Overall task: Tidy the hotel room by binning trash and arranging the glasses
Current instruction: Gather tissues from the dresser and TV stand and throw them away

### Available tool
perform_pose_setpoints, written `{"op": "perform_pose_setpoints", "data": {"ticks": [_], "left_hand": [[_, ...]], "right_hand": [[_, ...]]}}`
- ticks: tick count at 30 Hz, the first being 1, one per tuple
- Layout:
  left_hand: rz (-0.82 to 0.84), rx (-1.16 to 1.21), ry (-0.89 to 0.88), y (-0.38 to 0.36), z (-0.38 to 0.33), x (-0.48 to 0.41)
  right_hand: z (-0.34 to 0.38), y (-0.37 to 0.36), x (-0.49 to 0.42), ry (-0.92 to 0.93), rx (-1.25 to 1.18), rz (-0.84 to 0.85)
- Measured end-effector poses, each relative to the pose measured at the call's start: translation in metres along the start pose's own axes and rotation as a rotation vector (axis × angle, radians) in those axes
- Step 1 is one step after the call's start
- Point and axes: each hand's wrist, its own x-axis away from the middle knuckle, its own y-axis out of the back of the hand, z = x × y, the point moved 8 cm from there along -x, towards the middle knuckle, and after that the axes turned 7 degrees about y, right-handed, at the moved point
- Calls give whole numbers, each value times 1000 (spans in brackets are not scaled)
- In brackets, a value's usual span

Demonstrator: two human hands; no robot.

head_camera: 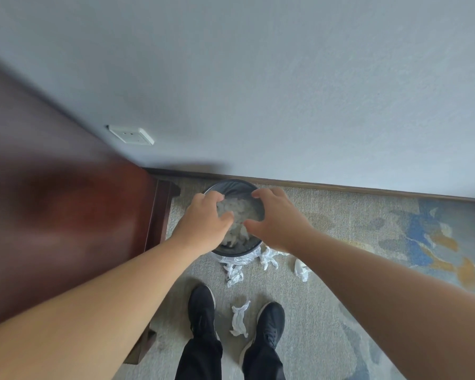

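Overhead, both hands [203, 223] above bin rim [231, 185]

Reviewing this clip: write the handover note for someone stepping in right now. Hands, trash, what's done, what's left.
Left hand and right hand: both over the bin, fingers spread, holding nothing.
Bin stands on the carpet by the wall, beside the wooden furniture; white crumpled paper is already inside.
Still on the floor: tissue and tissue by the bin, one further right, one between the shoes.
Left: bin those four; glasses are not in view.
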Motion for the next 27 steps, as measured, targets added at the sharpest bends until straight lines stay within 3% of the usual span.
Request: {"op": "perform_pose_setpoints", "data": {"ticks": [16, 27], "left_hand": [[-145, 67, -43, 62, -52, 137], [-155, 51, -94, 59, -33, 217]], "right_hand": [[62, 78, 119, 131, 69, -65], [84, 61, 202, 114, 80, -105]]}}
